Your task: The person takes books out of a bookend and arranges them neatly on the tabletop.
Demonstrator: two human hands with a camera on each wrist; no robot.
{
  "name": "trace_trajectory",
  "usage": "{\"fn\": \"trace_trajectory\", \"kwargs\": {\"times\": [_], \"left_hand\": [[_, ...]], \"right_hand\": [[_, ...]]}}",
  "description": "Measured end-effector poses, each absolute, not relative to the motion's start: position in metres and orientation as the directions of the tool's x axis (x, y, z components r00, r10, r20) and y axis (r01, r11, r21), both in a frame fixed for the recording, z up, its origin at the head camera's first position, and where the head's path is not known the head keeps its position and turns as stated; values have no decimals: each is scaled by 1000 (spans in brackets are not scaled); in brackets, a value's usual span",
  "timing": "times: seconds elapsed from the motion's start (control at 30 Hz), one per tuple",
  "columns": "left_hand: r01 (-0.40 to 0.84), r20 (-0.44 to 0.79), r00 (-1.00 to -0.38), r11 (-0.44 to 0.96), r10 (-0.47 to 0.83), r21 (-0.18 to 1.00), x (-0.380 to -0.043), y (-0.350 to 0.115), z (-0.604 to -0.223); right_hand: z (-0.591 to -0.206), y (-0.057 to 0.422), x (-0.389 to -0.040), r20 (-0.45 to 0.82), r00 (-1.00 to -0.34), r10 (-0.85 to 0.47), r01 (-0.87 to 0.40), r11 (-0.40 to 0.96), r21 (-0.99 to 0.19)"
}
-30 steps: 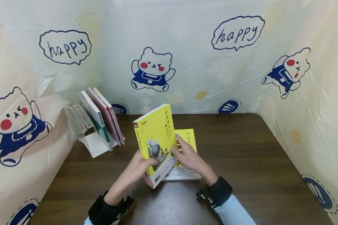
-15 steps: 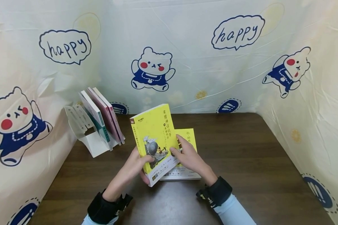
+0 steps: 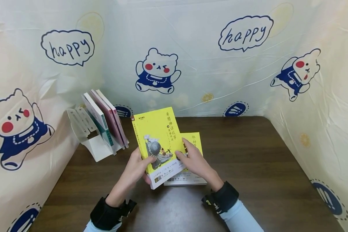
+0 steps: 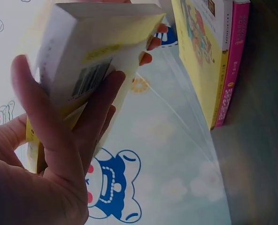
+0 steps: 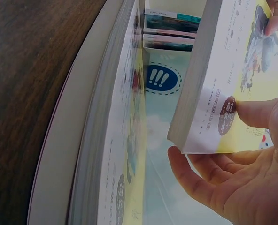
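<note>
A yellow paperback book with a grey helmet drawing is held up, tilted, between both hands. My left hand grips its lower left side, thumb on the front cover and fingers behind. At its right edge my right hand holds it with the thumb on the cover, fingers underneath in the right wrist view. The left wrist view shows the barcode on its back. Below it lies another yellow book, partly hidden, atop a pink-spined book.
At the back left of the brown table stands a white book rack. Several books lean upright in it. A printed curtain encloses the back and both sides.
The held book has turned so its front cover faces the head camera more fully, its spine swinging left. My left hand has shifted slightly left and up; the right hand barely moves.
</note>
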State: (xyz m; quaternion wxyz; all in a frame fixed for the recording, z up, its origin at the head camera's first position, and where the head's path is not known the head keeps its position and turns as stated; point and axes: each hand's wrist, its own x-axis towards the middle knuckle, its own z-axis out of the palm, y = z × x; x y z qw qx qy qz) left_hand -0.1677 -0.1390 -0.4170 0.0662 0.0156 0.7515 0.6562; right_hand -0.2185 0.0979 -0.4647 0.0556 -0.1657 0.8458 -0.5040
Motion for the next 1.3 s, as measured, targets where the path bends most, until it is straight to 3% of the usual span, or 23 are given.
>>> {"fn": "trace_trajectory", "kwargs": {"times": [0.47,0.9,1.3], "left_hand": [[-34,-48,-995,170,82,985,-174,-142,-422],[45,11,-979,162,202,986,-183,-145,-426],[-7,-37,-981,154,191,988,-187,-146,-432]], "right_hand": [[-466,97,-219,107,-930,-353,-256,409,-876],[-471,102,-219,102,-931,-349,-252,418,-873],[-471,103,-217,111,-952,-285,-237,459,-856]]}}
